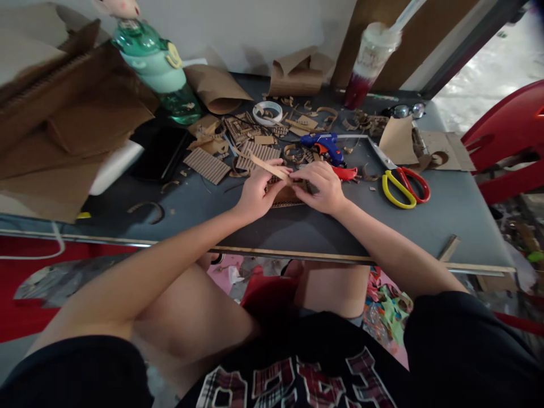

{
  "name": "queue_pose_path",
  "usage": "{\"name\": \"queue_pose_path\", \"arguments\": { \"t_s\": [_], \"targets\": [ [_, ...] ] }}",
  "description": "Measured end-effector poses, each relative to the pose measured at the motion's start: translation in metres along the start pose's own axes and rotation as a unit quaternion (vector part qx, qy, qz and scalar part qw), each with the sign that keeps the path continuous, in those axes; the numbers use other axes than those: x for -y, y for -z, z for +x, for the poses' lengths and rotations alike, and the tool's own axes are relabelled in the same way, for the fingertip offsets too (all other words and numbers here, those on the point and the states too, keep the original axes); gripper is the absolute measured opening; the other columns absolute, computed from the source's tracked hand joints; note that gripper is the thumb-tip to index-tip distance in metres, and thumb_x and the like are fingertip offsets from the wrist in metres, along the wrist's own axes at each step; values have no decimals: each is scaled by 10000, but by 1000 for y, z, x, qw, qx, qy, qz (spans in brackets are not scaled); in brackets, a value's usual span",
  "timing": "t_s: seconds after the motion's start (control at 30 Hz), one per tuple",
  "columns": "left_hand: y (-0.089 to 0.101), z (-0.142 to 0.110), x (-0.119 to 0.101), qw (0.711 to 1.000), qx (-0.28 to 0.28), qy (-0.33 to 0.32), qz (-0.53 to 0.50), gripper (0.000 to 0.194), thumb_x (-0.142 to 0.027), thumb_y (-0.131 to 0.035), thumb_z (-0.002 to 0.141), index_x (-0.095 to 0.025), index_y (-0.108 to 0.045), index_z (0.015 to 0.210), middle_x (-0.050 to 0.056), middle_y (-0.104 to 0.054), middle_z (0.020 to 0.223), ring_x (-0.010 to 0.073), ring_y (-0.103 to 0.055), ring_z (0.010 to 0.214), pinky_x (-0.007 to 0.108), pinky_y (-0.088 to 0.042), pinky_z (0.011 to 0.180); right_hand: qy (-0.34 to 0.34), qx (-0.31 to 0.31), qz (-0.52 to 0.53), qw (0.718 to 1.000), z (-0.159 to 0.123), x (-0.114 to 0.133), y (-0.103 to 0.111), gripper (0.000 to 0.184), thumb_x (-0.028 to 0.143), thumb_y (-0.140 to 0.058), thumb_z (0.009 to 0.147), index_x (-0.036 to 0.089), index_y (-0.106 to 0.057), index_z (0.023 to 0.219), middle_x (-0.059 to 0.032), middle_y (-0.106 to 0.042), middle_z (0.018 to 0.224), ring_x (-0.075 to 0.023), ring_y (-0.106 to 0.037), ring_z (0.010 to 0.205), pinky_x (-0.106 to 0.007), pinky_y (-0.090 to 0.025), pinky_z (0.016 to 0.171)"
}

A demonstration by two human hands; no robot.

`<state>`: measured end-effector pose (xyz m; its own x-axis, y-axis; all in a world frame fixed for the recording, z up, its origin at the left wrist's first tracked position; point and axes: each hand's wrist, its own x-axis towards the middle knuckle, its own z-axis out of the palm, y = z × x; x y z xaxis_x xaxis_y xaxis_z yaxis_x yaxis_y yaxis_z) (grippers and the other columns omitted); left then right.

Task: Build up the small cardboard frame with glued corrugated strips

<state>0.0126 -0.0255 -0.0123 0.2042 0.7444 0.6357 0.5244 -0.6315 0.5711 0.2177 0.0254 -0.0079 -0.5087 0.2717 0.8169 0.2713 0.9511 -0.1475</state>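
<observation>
Both my hands meet over the grey table (191, 218), near its front edge. My left hand (260, 192) is closed, pinching a narrow cardboard strip (268, 166) that sticks out up and to the left. The fingertips of my right hand (319, 186) press on the strip's other end, thumb and fingers close together. Under my hands lies a brown cardboard piece (285, 198) with a corrugated edge; my fingers cover much of it. Just beyond my right hand are a blue glue gun (325, 144) and a red-handled tool (345, 173), partly hidden.
Scissors (399, 180) with yellow and red handles lie to the right. A tape roll (267, 113) sits among cardboard scraps (244, 130). A green bottle (159, 73) and a drink cup (369, 65) stand at the back. A cardboard box (72, 124) fills the left; glasses (403, 110) lie back right.
</observation>
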Motion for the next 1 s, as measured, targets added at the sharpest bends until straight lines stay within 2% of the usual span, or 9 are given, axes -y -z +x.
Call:
{"name": "queue_pose_path", "arguments": {
  "t_s": [0.07,0.17,0.37,0.5,0.67,0.77,0.83,0.93,1.0],
  "targets": [
    [-3,-4,2,1000,-5,-29,0,185,-297,-541,1019,-176,-649,1107,96,-728,1218,220,-586,1331,404,-469,1128,-12,3,-3,1000,-1,-2,-1,134,252,-639,915,212,-667,1039,-36,-757,929,-194,-705,861,-358,-538,770],
    [-5,-5,5,999,-22,-43,-9,157,-295,-591,995,-184,-670,1071,80,-744,1150,207,-647,1241,370,-511,1074,-28,12,-8,1000,-3,-3,-1,105,290,-644,913,226,-684,986,-26,-758,895,-194,-701,849,-365,-527,771],
    [-3,-5,2,1000,-5,2,-9,257,-383,-534,1017,-168,-669,1055,91,-741,1080,184,-699,1053,299,-560,914,-34,20,-7,999,-3,-2,-1,100,308,-637,926,229,-689,891,-10,-744,807,-183,-691,801,-359,-520,754],
    [-3,-4,0,1000,-5,10,-17,282,-408,-525,1020,-173,-680,1017,74,-748,1022,166,-705,955,262,-551,834,-2,13,-6,1000,-2,-2,0,62,266,-674,909,231,-702,952,-2,-758,819,-176,-700,799,-356,-522,754],
    [-5,-4,6,998,-7,56,-26,346,-495,-550,996,-183,-692,949,68,-751,958,178,-707,919,281,-540,828,31,-27,6,999,-4,-3,-4,58,219,-678,916,240,-719,952,17,-762,806,-148,-696,746,-342,-517,729],
    [-5,-4,6,997,-24,71,-10,349,-503,-570,980,-178,-648,879,74,-722,912,187,-682,884,305,-530,822,29,-26,8,999,-5,-1,-5,69,199,-672,908,231,-707,959,14,-750,788,-150,-684,736,-338,-510,722],
    [-4,-3,4,998,-29,51,10,318,-461,-535,997,-177,-625,886,83,-700,928,198,-663,925,327,-522,858,-5,-23,14,1000,-4,1,-4,77,212,-656,906,219,-687,976,4,-737,785,-162,-682,750,-347,-510,733],
    [-3,-4,1,999,-15,-13,46,263,-365,-441,1014,-181,-623,967,91,-694,963,223,-637,1005,371,-504,921,-53,-42,37,997,-3,3,-1,105,267,-644,901,219,-657,993,-7,-730,804,-181,-688,779,-364,-521,762],
    [-3,-5,0,994,-18,-58,87,244,-350,-447,988,-186,-626,1008,84,-691,915,242,-624,990,392,-496,898,-77,-63,58,993,-4,3,2,175,323,-655,895,224,-650,1040,-19,-732,836,-195,-694,807,-374,-537,780]
  ]
}}
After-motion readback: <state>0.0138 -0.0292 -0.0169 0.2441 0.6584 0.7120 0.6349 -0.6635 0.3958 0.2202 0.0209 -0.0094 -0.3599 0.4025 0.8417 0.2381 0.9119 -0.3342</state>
